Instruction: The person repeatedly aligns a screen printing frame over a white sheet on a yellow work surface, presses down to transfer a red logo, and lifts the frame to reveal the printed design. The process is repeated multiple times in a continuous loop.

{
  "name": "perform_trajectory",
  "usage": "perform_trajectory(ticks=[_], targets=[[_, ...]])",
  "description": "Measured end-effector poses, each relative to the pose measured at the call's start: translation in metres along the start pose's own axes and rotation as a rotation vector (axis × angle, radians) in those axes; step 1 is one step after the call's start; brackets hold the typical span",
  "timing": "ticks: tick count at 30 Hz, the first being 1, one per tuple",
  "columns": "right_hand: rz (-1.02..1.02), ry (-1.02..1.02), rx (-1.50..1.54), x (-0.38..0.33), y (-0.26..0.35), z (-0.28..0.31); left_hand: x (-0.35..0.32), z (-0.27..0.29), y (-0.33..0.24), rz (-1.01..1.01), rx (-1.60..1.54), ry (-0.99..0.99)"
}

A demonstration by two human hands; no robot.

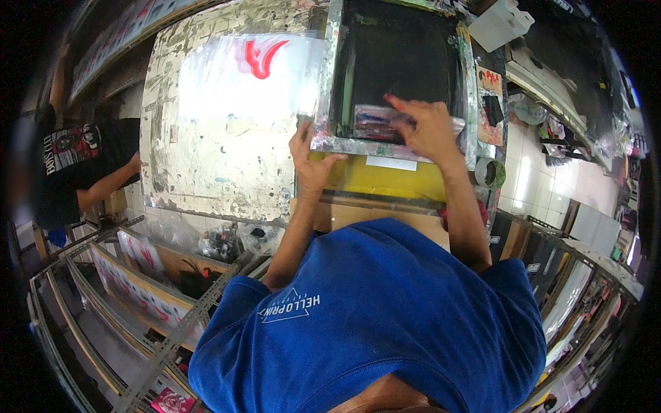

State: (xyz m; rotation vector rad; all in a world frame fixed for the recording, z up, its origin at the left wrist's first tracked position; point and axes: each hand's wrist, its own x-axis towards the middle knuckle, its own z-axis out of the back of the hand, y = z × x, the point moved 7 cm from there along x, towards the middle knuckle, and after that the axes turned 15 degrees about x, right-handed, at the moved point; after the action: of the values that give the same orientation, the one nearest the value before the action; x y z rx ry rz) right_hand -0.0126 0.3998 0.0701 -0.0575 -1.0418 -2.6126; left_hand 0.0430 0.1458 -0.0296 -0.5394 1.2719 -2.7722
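Note:
A screen printing frame point(323, 89) with dark mesh lies in front of me, its metal edges smeared with ink. My left hand point(313, 162) holds its near left corner, fingers along the outer side and thumb stretched along the front edge. Inside the near end of the frame, my right hand point(428, 131) is closed over an ink-stained squeegee point(375, 122). Red ink marks a fingertip of that hand, and the hand hides part of the squeegee. Left of the frame lies a white sheet point(213, 86) with a red and pale pink printed shape.
The worktable point(213, 165) is stained and flaking. A yellow surface point(385, 180) shows below the frame. Right of it are a tape roll point(490, 173), an ink-marked board point(489, 103) and a white container point(501, 25). Racks point(148, 275) flank me. Another person point(76, 162) stands left.

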Motion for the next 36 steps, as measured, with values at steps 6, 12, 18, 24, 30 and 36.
perform_trajectory(ticks=[6,12,18,24,30,36], targets=[[-0.021,-0.005,-0.222,0.012,-0.035,-0.04,-0.007,0.002,-0.004,-0.112,0.351,-0.004],[0.08,-0.206,-0.316,0.112,-0.103,-0.015,-0.008,0.005,-0.007,-0.094,0.308,0.02],[0.167,-0.146,-0.313,0.213,-0.137,0.014,-0.012,0.007,0.0,-0.09,0.299,0.011],[0.094,-0.165,-0.271,0.259,-0.146,0.033,-0.015,0.005,0.006,-0.123,0.277,0.016],[-0.119,-0.204,0.062,0.224,-0.149,0.062,-0.018,-0.001,0.007,0.03,0.144,0.02],[-0.146,-0.101,0.34,0.097,-0.049,0.067,0.007,0.026,-0.034,-0.031,0.03,-0.176]])
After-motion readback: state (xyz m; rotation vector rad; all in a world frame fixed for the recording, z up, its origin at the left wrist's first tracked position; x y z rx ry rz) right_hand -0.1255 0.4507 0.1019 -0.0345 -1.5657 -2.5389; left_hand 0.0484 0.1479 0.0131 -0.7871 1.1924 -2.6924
